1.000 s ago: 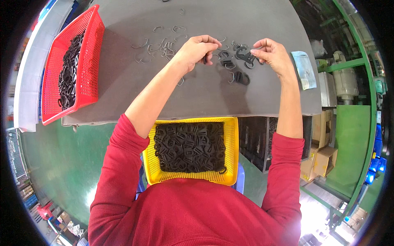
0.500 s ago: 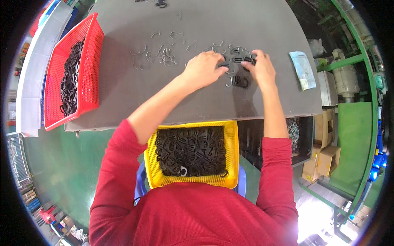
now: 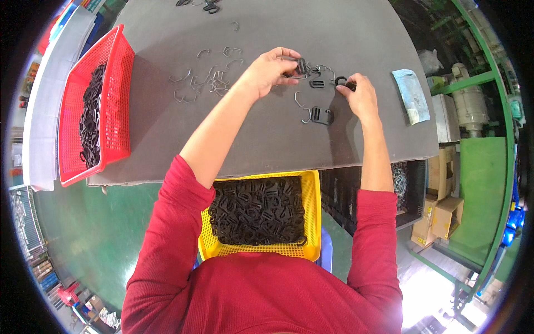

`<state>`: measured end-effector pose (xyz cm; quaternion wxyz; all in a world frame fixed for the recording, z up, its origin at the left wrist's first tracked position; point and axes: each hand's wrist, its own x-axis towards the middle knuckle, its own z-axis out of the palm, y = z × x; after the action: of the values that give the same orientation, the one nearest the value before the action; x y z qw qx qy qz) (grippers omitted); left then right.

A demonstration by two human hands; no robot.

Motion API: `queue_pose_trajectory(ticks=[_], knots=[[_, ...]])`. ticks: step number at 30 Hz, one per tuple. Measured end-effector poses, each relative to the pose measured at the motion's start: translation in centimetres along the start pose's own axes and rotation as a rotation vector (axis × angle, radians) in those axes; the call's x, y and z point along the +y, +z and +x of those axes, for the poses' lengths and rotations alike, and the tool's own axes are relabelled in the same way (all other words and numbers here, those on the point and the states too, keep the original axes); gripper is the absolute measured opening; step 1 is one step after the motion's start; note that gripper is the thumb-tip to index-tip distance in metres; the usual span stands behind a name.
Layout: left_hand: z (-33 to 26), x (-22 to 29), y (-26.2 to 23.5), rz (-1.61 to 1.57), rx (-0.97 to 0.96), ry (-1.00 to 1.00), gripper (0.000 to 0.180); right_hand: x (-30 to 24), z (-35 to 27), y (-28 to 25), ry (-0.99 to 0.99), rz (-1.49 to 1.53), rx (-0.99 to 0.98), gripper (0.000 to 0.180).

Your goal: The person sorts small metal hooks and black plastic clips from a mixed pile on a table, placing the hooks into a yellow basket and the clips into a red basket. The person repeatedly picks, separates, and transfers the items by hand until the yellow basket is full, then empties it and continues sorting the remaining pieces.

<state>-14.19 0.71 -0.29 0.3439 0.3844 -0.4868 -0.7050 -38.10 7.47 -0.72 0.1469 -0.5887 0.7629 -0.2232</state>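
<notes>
My left hand [image 3: 269, 73] is closed on a black plastic buckle [image 3: 301, 66], held just above the grey table [image 3: 239, 139]. To its right, my right hand [image 3: 361, 100] pinches a black hook-shaped plastic piece [image 3: 341, 81] between thumb and fingers. Between the hands lies a slotted black buckle [image 3: 317, 84], with bent metal wire hooks around it. Closer to me rests another black buckle [image 3: 317, 114] with a curved end, and a wire hook [image 3: 299, 99] lies beside it. Many loose wire hooks [image 3: 214, 78] are scattered left of my left hand.
A red basket [image 3: 118, 117] of black pieces stands at the table's left edge. Below the front edge, a yellow basket [image 3: 316, 222] full of black buckles sits close to my body. A pale blue packet [image 3: 410, 96] lies at right; cardboard boxes [image 3: 445, 217] are beyond it.
My left hand has moved up and now lifts a black buckle. My right hand has drawn slightly right with a black hook piece, uncovering the buckle between them.
</notes>
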Motion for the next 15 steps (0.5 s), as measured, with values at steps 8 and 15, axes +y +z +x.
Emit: queue_pose_trajectory(ticks=[8, 15], knots=[[-0.4, -1.2, 6.2, 1.385, 0.115, 0.322, 0.05, -3.5, -6.8, -1.8, -0.16, 0.18, -0.385, 0.04], [1.4, -2.0, 6.6, 1.907, -0.07, 0.68, 0.02, -4.3, -8.5, -1.0, -0.172, -0.052, -0.259, 0.038]])
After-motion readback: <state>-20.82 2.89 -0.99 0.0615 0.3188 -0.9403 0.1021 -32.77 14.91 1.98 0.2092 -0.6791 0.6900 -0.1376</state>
